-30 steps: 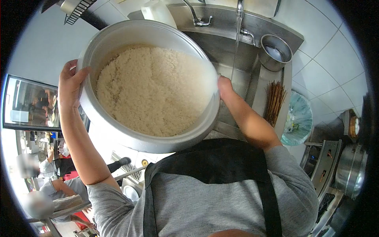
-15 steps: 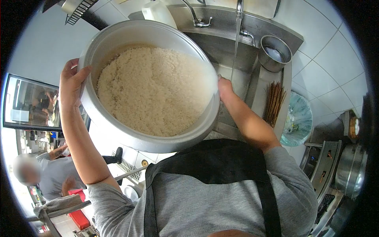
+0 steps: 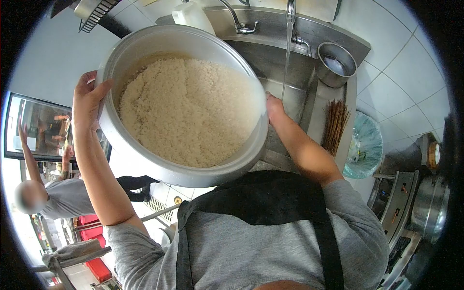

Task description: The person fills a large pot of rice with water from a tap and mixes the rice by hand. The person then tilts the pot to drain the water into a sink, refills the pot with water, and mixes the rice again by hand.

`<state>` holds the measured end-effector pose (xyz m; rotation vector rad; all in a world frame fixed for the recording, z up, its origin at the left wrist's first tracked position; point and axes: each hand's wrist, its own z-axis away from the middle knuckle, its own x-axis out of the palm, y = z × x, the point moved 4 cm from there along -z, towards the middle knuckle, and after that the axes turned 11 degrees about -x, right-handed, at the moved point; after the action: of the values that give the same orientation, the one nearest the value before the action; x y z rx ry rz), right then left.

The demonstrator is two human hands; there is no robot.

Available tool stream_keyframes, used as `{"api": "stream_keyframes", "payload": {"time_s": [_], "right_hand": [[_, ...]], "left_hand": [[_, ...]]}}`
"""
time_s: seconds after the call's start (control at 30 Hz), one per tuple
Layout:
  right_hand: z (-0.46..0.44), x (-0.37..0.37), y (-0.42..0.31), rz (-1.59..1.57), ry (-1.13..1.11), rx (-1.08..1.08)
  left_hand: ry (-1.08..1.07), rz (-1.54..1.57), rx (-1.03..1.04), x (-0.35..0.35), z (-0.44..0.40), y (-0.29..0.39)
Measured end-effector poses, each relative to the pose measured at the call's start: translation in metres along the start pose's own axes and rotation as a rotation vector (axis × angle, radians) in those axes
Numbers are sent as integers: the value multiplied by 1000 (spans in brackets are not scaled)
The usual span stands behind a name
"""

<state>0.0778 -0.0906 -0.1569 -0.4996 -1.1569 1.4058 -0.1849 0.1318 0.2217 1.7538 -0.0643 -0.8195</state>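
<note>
A large grey metal pot (image 3: 193, 178) hangs tilted over the left part of the steel sink (image 3: 302, 72). White rice (image 3: 179, 113) fills much of it, with cloudy water pooled toward the right side. My left hand (image 3: 89, 101) grips the pot's left rim, thumb on top and fingers beneath. At the right rim, my right hand (image 3: 274, 107) is closed around the edge; most of its fingers are hidden behind the pot. Just right of the pot, a stream of water (image 3: 287, 63) runs from the tap (image 3: 291, 12) into the sink.
On the sink's right ledge stand a small steel pot (image 3: 334, 79) and a bundle of thin brown sticks (image 3: 335, 126). A plastic-lined bin (image 3: 363, 147) sits beyond. Behind the big pot is a white jug (image 3: 192, 17). Another person (image 3: 70, 198) works at the left.
The pot and both my hands stay nearly still. The other person at the left has raised an arm toward the glass-fronted opening and shifted position.
</note>
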Motion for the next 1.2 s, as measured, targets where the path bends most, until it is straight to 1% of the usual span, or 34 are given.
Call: {"api": "stream_keyframes", "payload": {"time_s": [0.17,0.23,0.33,0.43,0.53,0.63,0.73,0.83,0.93,1.03,1.07,1.13,1.2], "right_hand": [[2,1,0,-40,-15,20],[3,0,-1,-28,-10,34],[-1,-1,2,5,-28,-6],[4,0,0,-47,-10,36],[5,0,0,-40,-50,10],[15,0,-12,64,-27,14],[13,0,-8,41,-23,-7],[1,0,5,-82,-76,40],[-2,-1,8,-85,-48,1],[-3,-3,5,51,-94,-38],[-5,-3,7,14,-92,-24],[-9,-3,12,-59,-86,7],[-8,-5,10,-251,-76,44]], "left_hand": [[-19,-97,-31,-3,-3,0],[-33,-80,-26,-4,-5,-1],[-43,-64,-22,-3,-6,-1],[-23,-34,7,0,-3,2],[-30,-34,14,1,-3,4],[-32,-43,10,1,-4,5],[-30,-41,12,2,-3,6],[-38,-49,9,4,-1,8],[-38,-60,-1,4,-1,9],[-22,-69,-3,4,0,9],[-14,-72,-2,4,1,9],[65,-135,13,1,5,7],[120,-189,0,-9,6,-5]]}}
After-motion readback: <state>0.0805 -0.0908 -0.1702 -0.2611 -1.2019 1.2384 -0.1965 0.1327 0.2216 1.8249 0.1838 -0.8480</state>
